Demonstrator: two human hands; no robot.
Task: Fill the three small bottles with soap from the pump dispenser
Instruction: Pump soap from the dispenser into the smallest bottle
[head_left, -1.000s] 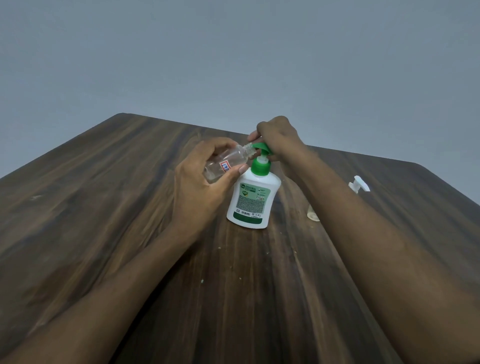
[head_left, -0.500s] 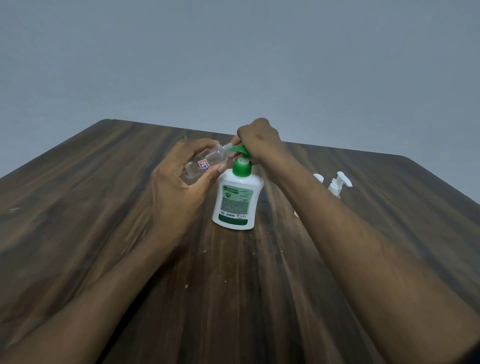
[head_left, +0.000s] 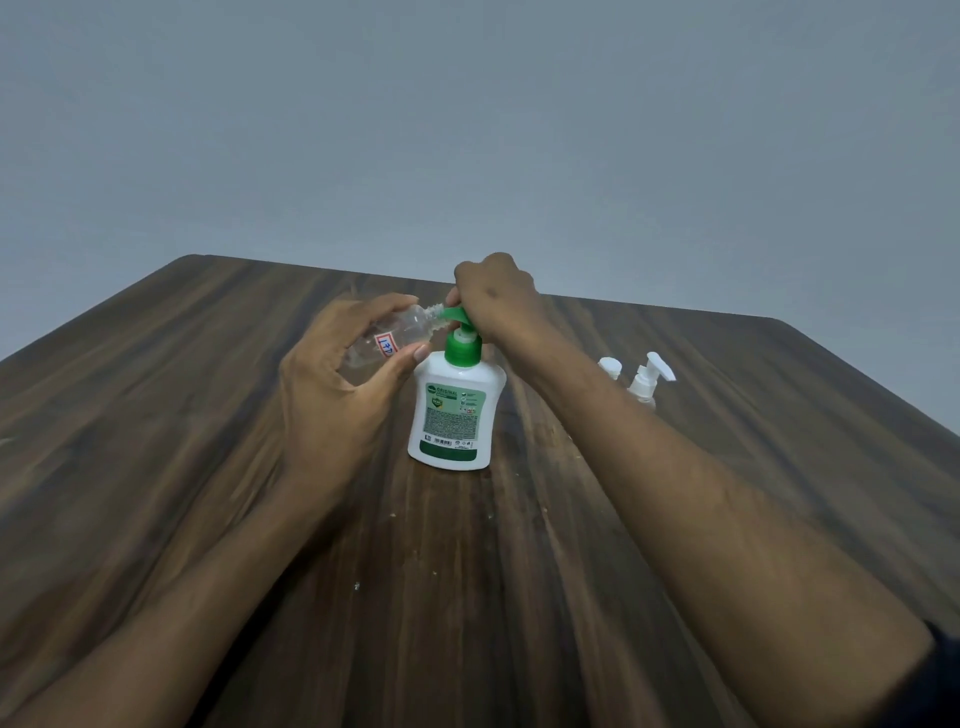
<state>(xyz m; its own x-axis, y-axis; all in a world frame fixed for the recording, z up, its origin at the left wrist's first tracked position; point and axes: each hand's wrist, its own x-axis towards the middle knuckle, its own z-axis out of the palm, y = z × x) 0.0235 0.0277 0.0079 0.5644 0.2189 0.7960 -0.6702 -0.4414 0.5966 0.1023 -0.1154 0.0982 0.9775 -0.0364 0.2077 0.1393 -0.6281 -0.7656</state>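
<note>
The white soap dispenser (head_left: 456, 410) with a green pump head (head_left: 457, 318) stands upright on the dark wooden table (head_left: 208, 415), and all places here are given from it. The left hand (head_left: 343, 395) is just to the left of the dispenser, at the height of its neck. Its fingers and thumb are curled around a small clear bottle (head_left: 392, 340), which lies tilted, almost on its side, with the open mouth turned to the right. This mouth meets the green spout of the pump; whether it touches the spout or is only at it, the view does not let me tell. The small bottle has a white sticker with red border and some blue writing on it. If any soap is inside the bottle, I cannot tell. The thumb tip of the left hand is very near the shoulder of the dispenser.

The right hand (head_left: 496, 296) is on top of the dispenser, with its fingers bent down over the pump head, and it covers the back part of the pump. The right forearm passes along the right side of the dispenser.

To the right of the dispenser, past the right forearm, two more small bottles stand on the table: one with a white pump top (head_left: 649, 376), and beside it another one (head_left: 610, 367), mostly hidden behind the arm
</note>
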